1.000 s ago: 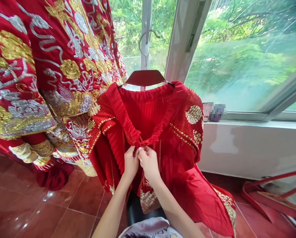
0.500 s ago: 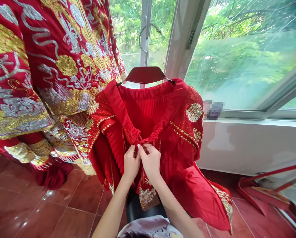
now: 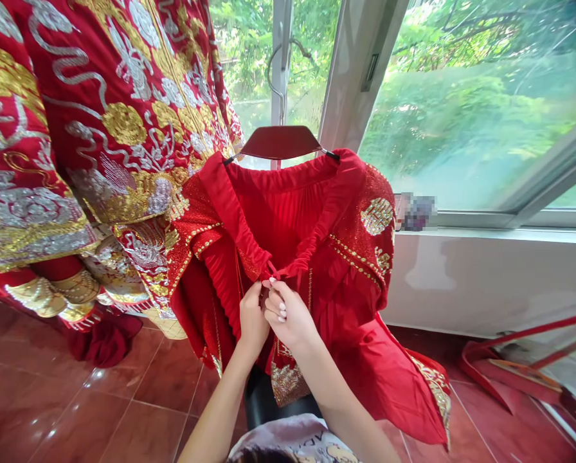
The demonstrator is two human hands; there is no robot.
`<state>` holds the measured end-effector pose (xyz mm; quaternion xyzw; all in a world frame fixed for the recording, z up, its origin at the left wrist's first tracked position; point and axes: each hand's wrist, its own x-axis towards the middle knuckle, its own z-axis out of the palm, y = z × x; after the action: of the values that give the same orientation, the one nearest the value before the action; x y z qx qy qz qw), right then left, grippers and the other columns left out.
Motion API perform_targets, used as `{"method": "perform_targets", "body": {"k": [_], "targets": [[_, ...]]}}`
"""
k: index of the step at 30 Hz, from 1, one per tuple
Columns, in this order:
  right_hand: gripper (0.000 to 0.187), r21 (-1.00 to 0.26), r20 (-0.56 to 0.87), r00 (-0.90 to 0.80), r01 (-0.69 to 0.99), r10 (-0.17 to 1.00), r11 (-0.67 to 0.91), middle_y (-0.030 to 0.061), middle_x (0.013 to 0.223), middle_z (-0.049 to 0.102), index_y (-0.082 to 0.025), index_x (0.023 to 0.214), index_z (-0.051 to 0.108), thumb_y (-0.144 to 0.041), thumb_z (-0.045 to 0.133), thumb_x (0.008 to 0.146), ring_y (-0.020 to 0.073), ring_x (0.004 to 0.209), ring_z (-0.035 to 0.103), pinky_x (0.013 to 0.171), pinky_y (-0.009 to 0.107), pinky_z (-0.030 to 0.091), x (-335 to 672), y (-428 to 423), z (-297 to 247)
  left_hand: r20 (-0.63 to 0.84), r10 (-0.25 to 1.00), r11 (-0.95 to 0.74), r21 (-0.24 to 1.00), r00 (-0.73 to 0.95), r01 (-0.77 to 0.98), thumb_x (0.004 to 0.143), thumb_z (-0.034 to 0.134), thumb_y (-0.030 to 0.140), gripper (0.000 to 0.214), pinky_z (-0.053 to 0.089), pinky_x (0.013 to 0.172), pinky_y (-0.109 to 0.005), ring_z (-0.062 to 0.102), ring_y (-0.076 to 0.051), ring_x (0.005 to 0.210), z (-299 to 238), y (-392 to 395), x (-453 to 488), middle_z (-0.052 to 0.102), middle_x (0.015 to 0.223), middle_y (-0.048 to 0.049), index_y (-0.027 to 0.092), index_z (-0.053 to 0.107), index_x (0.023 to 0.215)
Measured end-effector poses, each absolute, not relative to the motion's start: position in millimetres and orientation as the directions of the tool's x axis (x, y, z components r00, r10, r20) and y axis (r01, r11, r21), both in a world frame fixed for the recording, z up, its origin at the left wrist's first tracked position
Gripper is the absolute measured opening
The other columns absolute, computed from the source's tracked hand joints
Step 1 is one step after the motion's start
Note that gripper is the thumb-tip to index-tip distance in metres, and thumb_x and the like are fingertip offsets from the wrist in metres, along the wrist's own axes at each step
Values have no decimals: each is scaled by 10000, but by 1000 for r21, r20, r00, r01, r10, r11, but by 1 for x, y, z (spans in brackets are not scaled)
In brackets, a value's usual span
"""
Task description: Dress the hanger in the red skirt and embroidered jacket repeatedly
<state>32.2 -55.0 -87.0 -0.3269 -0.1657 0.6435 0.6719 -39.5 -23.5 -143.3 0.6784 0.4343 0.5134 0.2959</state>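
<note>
Left hand (image 3: 252, 318) and right hand (image 3: 288, 315) pinch the red skirt (image 3: 288, 212); glossy tile floor (image 3: 99, 399) below; window (image 3: 461, 109) behind.

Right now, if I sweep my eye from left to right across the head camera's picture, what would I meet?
Embroidered red robe → left hand → right hand, both pinching the red skirt → gold emblem → blurred item on the windowsill → red frame on the floor.
</note>
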Motion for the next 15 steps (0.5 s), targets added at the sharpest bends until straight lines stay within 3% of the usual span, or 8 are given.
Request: {"method": "perform_targets", "body": {"k": [4, 7, 10, 15], "targets": [[226, -661, -150, 356, -730, 922, 174, -106, 344, 324, -135, 620, 602, -344, 687, 604, 13, 331, 222, 343, 175, 169, 26, -59, -69, 520, 845, -532, 790, 127, 305, 828, 491, 175, 155, 425, 617, -238, 574, -141, 668, -132, -28, -36, 690, 838, -46, 171, 641, 869], [215, -679, -89, 440, -683, 894, 269, -96, 348, 340, -136, 599, 596, -331, 683, 619, 15, 332, 252, 355, 179, 195, 27, -63, -53, 589, 793, -605, 727, 157, 325, 852, 485, 178, 151, 427, 627, -241, 576, -146, 680, -122, -32, -33, 673, 794, -43, 173, 632, 815], [206, -680, -75, 429, -683, 900, 268, -97, 349, 336, -139, 589, 589, -319, 681, 627, 15, 334, 242, 357, 186, 183, 27, -65, -48, 627, 763, -637, 689, 154, 346, 856, 485, 174, 160, 423, 624, -239, 569, -147, 672, -123, -31, -35, 644, 731, -33, 174, 608, 754], [209, -698, -142, 422, -684, 895, 211, -95, 361, 337, -142, 591, 580, -322, 679, 630, 21, 348, 241, 372, 198, 173, 17, -57, -65, 561, 819, -554, 722, 118, 413, 839, 473, 146, 155, 412, 572, -226, 563, -138, 621, -146, -19, -41, 645, 712, -35, 166, 609, 768]]}}
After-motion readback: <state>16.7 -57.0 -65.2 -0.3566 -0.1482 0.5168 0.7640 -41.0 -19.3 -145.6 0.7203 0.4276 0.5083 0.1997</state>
